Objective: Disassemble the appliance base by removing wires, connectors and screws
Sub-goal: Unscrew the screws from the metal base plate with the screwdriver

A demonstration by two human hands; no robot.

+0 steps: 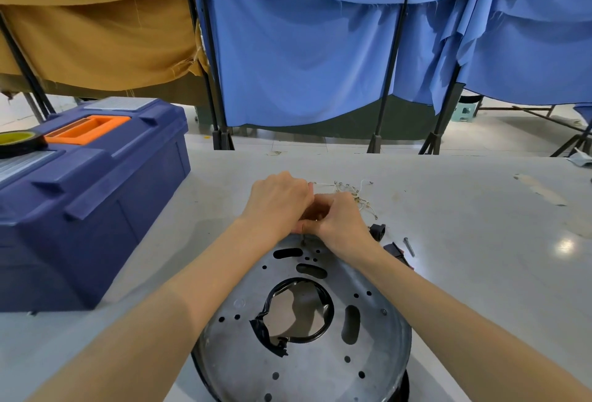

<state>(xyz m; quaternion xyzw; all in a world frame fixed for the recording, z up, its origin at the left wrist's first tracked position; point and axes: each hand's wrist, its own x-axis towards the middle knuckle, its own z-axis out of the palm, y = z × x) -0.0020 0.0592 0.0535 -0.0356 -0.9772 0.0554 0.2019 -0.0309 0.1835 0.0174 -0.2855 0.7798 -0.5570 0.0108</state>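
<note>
hands bunched at the base's rim

the round metal base (pixel 307 366) lies on the table (pixel 480 209) at 6 o'clock. left hand (pixel 278 201) and right hand (pixel 341 220) meet at its 12 o'clock rim, fingers curled inward; what they grasp i cannot tell. loose wires (pixel 346 191) lie at 1 o'clock of the hands, a screw (pixel 409 247) at 3, a blue toolbox (pixel 96 196) at 9.

Bare left hand (pixel 278 200), bare right hand (pixel 340 222), forearms uncovered to the frame edge (lengthened by the wide lens)
</note>
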